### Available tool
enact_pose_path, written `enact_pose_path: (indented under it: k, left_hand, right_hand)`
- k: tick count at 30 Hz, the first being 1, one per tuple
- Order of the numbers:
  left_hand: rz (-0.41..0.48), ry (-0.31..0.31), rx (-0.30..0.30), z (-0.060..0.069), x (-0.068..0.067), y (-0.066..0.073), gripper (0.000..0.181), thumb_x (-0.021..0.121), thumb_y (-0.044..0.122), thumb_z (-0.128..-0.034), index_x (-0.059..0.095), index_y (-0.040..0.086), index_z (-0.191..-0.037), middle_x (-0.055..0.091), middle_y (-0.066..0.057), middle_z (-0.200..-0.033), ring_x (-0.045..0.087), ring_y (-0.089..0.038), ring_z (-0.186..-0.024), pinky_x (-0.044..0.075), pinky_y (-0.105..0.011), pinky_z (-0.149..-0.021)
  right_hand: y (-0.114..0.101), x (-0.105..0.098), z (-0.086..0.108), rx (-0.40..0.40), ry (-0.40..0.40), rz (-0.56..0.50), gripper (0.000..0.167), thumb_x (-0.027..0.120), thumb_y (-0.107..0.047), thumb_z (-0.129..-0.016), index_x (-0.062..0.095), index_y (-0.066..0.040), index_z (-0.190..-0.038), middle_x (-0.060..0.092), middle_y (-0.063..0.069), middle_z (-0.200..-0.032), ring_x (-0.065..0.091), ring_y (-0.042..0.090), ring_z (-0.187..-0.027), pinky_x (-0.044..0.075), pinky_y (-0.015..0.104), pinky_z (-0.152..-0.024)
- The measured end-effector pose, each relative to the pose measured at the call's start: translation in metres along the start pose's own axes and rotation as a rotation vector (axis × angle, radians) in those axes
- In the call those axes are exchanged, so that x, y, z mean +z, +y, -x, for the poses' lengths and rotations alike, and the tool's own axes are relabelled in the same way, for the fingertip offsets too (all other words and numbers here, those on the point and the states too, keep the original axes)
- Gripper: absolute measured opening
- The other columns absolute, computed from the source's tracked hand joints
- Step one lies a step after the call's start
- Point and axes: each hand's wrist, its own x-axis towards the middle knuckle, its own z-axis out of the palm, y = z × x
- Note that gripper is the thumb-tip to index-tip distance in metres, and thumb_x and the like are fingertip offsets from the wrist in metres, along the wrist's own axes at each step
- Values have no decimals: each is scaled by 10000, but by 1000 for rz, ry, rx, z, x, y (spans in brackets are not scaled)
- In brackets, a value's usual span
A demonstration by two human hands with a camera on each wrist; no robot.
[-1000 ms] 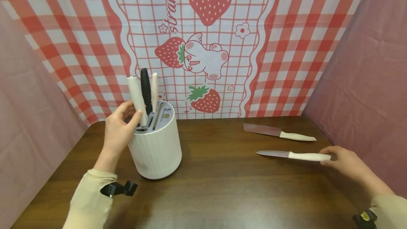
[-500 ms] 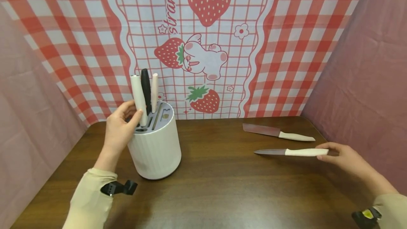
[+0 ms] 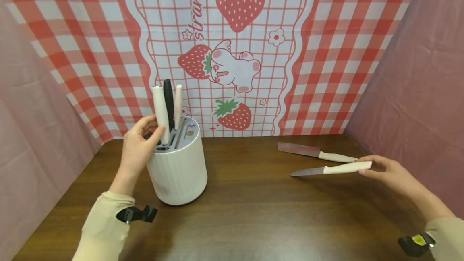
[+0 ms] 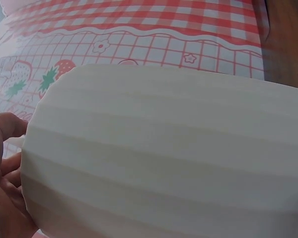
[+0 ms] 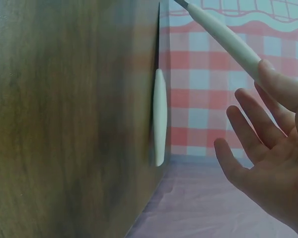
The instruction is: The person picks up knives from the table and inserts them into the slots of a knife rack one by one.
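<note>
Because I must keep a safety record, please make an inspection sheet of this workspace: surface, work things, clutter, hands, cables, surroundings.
Surface: brown table, light reflecting on it.
Work things: white block upright, white handle, black handle and pale pink handle standing from its top; square-ended knife lying on the table.
Clutter: nothing seen.
Hands: left hand holds white handle low; right hand pinches pointed knife by its handle, which is raised.
Cables: nothing seen.
Surroundings: checked strawberry cloth behind, pink cloth on both sides.
</note>
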Motion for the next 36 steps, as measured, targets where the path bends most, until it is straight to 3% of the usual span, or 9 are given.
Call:
enact_pose_path:
  k: [7,15,18,24,29,36]
  left_hand:
    - [63,28,11,3,0,0,317,656,120,-827,598,10,-1118,656,-150,-993,548,101,-754,418,-67,-670]
    - [37,39,-3,6,0,-4,309,657,143,-829,598,24,-1108,650,-129,-992,556,88,-745,423,-84,-641]
    - [13,45,-4,8,-2,-5,303,658,163,-830,609,62,-1111,653,-101,-1001,559,85,-750,424,-91,-633]
    - [-6,89,21,11,-8,-3,260,655,148,-832,644,106,-1088,670,-72,-984,562,91,-725,399,-106,-606]
    - [1,129,32,12,-10,0,227,649,132,-833,656,88,-1056,679,-62,-906,572,75,-701,398,-112,-567]
    - [10,165,91,15,-12,5,198,636,93,-835,657,52,-1028,602,147,-765,547,29,-612,360,-131,-488]
  right_hand:
    - [-12,4,-4,-36,17,-24,334,622,-206,-860,564,-29,-1137,607,-222,-923,578,-41,-848,420,100,-669]
    - [-20,6,-9,-72,15,-128,314,593,-127,-876,539,-1,-1159,610,-222,-957,547,-123,-887,452,105,-685]
    - [-23,8,-11,-87,26,-204,293,577,-89,-881,536,1,-1156,625,-218,-967,556,-117,-903,465,110,-701]
    - [-28,10,-17,-158,14,-403,277,534,8,-882,569,-122,-1125,656,-162,-999,587,-69,-937,472,109,-735]
    - [-34,11,-21,-166,33,-378,258,542,-2,-881,570,-118,-1110,650,-178,-994,588,-77,-922,463,95,-723]
    - [-47,16,-25,-188,80,-352,215,557,-3,-872,576,-83,-1071,644,-186,-965,598,-74,-897,471,100,-708]
